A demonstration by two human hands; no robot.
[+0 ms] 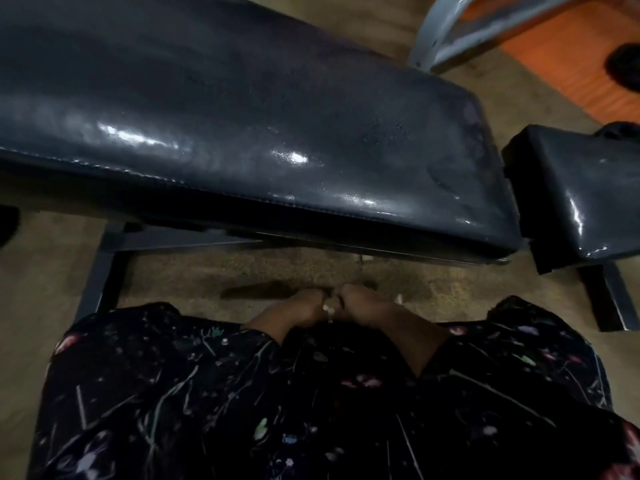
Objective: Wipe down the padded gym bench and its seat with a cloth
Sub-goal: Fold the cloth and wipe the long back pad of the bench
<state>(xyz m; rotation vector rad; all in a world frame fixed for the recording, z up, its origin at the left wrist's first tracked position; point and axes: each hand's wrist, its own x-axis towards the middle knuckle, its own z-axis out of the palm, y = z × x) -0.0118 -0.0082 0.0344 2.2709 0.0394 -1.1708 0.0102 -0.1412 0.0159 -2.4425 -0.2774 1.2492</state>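
The long black padded bench (214, 109) stretches across the upper frame, its vinyl shiny with wet-looking highlights. Its separate seat pad (585, 188) sits at the right, split from the long pad by a narrow gap. My left hand (294, 308) and my right hand (363, 304) are held together low in front of my body, well below the bench and over the floor. Both are curled into fists that touch at the knuckles. A small pale bit shows between them; I cannot tell whether it is the cloth.
The dark steel bench frame (104, 268) runs under the pad, with a foot (609, 299) at the right. A grey metal machine frame (460, 32) and an orange mat (568, 60) lie beyond the bench. Brown carpet floor (263, 271) lies below. My dark floral clothing fills the bottom.
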